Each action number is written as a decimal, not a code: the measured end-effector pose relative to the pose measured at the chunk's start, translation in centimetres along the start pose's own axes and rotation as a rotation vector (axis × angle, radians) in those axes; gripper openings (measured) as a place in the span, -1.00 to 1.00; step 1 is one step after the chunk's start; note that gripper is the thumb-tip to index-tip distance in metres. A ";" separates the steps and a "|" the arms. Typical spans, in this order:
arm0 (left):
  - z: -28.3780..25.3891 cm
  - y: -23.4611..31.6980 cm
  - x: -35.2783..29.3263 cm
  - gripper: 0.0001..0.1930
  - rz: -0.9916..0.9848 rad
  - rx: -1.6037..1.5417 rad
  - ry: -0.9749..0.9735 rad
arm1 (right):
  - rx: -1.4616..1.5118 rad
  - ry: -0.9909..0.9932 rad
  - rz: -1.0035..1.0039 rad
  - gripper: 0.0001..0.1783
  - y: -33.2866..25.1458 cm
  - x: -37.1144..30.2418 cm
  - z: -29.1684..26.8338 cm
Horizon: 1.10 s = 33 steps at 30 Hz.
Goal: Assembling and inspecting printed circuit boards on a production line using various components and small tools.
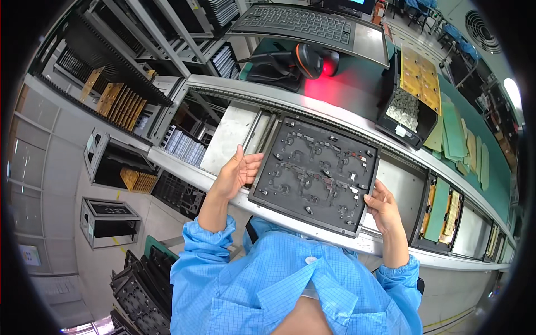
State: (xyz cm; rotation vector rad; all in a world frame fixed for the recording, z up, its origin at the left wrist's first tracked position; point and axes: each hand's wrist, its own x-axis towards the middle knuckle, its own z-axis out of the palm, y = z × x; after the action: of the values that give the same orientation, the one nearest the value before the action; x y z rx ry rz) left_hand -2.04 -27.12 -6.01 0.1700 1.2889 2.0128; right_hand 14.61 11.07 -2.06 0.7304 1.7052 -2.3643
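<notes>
A square black fixture plate (318,176) with recessed slots, small clips and dark latches lies over the conveyor in front of me, its lower edge overlapping the front rail. At its left edge is my left hand (237,173), with thumb raised and fingers stretched toward the plate's side; the fingertips are at or against the edge. My right hand (384,207) grips the right edge near the lower corner, thumb on top and fingers along the side. Whether the plate rests fully on the rails cannot be seen.
Beyond the conveyor rail (329,114) are a barcode scanner (304,61) casting red light, a keyboard (296,25) and a black bin (405,114) of small pale parts. Another fixture (438,215) with green and yellow boards sits rightward on the conveyor. Racks of boards (120,103) stand left.
</notes>
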 end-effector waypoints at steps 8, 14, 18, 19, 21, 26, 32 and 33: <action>-0.9 -0.5 3.7 -0.18 -0.050 -0.022 -0.013 | -0.005 0.019 0.009 -0.38 0.2 2.6 -1.8; 3.3 1.1 2.9 -0.19 -0.116 -0.011 0.168 | -0.765 0.321 -0.407 -0.42 -0.9 3.4 -4.5; 1.1 0.2 2.5 -0.26 -0.098 0.000 0.151 | -0.483 0.606 -0.495 -0.31 -12.6 6.1 -4.2; 0.5 -0.2 2.5 -0.30 -0.071 0.010 0.202 | -0.277 0.511 -0.310 -0.23 -15.2 6.8 -4.1; 1.0 0.2 2.6 -0.33 -0.041 0.022 0.214 | 0.124 0.310 -0.225 -0.07 -16.0 10.4 -5.6; 1.1 0.5 2.5 -0.41 0.015 0.064 0.283 | 0.649 0.171 -0.469 -0.33 -16.3 18.1 -7.6; 0.5 0.2 2.1 -0.42 0.041 0.068 0.262 | 0.472 0.199 -0.847 -0.53 -14.2 11.7 -4.4; 0.8 0.5 2.4 -0.42 0.043 0.060 0.268 | 0.403 0.211 -0.801 -0.52 -12.7 9.2 -5.9</action>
State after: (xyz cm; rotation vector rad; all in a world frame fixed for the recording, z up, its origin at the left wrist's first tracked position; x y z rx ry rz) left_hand -3.62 -25.14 -5.85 -0.0463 1.5236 2.0873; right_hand 3.52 22.47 3.22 0.3762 1.8693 -3.3449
